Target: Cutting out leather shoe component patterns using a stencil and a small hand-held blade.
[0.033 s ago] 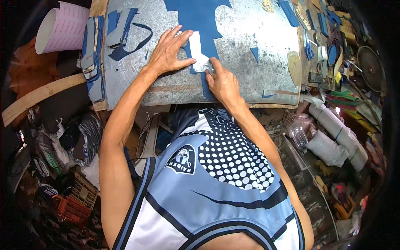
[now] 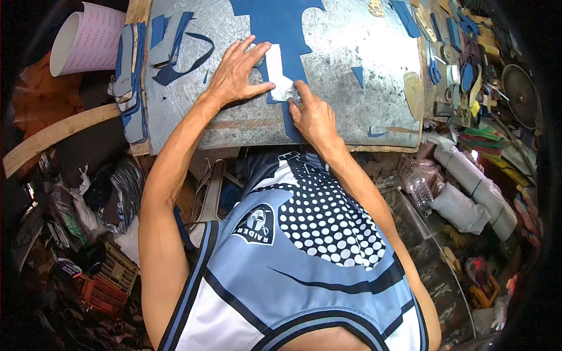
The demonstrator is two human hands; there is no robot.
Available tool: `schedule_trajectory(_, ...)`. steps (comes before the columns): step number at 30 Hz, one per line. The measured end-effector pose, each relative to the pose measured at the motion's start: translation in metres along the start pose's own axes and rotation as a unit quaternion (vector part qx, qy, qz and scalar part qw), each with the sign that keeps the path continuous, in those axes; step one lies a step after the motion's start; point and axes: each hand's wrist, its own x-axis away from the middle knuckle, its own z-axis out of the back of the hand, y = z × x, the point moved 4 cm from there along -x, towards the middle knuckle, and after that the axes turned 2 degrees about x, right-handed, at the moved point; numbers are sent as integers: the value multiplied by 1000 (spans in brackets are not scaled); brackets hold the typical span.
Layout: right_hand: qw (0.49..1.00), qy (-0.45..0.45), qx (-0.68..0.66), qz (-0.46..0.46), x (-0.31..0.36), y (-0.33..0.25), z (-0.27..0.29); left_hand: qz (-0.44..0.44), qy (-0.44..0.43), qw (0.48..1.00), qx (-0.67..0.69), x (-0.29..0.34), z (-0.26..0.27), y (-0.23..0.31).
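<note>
A blue sheet of material (image 2: 278,26) with a cut, irregular outline lies on the grey metal tabletop (image 2: 193,111). On it rests a white, angular flat piece (image 2: 275,63), like a pattern template. My left hand (image 2: 239,71) is open, fingers spread, with the thumb and forefinger at the left edge of the white piece. My right hand (image 2: 314,116) is closed at the lower right corner of that piece, forefinger pointing forward. Whatever small thing it grips is hidden by the fingers. A narrow strip of the blue sheet runs down between my hands to the near edge.
Left on the table lie blue and grey cut pieces (image 2: 170,41) and a curved dark blue strip (image 2: 202,55). Stacked pieces (image 2: 132,82) line the left edge. Blue-handled scissors (image 2: 434,71) and a white roll (image 2: 453,74) lie right. A small blue triangle (image 2: 357,76) sits nearer.
</note>
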Motion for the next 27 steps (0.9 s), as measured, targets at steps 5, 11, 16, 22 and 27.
schedule_trajectory(5,1000,-2,1,-1,-1,-4,2,22,-9,1000,7,1,4,0)
schedule_trajectory(11,1000,14,-11,-3,1,-2,2,20,-1,999,38,-1,5,1)
schedule_trajectory(16,1000,6,-4,-15,1,-1,9,21,-6,999,36,-4,3,6)
schedule_trajectory(22,999,2,-13,-34,2,12,20,7,7,999,39,-14,-11,16)
schedule_trajectory(27,999,0,-13,-53,3,28,34,-1,5,999,33,-26,-21,28)
